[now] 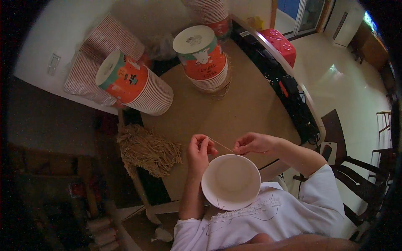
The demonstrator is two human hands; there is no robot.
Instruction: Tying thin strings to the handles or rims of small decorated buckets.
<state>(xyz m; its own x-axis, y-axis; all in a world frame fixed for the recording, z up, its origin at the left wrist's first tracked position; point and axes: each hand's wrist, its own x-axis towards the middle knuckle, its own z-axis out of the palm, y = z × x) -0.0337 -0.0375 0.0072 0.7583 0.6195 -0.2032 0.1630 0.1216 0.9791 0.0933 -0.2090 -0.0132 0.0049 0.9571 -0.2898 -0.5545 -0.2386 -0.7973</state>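
A white paper bucket [231, 180] rests against my shirt, its round opening facing up. Just beyond its rim, a thin tan piece of twine [221, 144] runs taut between my two hands. My left hand [200, 149] pinches one end with closed fingers. The other end sits between the thumb and fingers of my right hand [253, 143], close above the rim. A small bit of cord [220, 206] shows at the bucket's near edge. To the left, a thick bundle of tan twine [150, 151] hangs over the table's edge.
On the brown table [201, 115] stand an upright stack of orange-and-green paper buckets [205, 62] and a leaning stack [140, 88]. More wrapped stacks [113, 37] lean by the wall. Cables and a black strip [289, 98] line the right edge. A red stool [279, 44] stands beyond.
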